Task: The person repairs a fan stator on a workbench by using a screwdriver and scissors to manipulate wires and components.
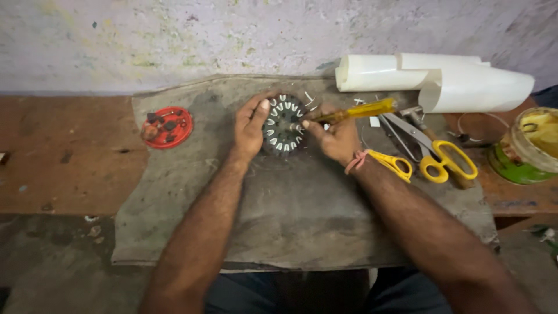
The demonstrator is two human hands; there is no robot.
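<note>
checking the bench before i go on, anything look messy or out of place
Small white slips lie scattered on the mat beside the stator. The green tin sits open near the bench edge. Nothing looks damaged.

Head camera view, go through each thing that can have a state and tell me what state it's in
Left hand: grip on the round slotted core.
Right hand: grip shut on the yellow-handled screwdriver, tip at the core.
Scissors: lying partly open.
Red lid: face up, holding small bits.
White sheet: rolled.
Green tin: open.
</note>
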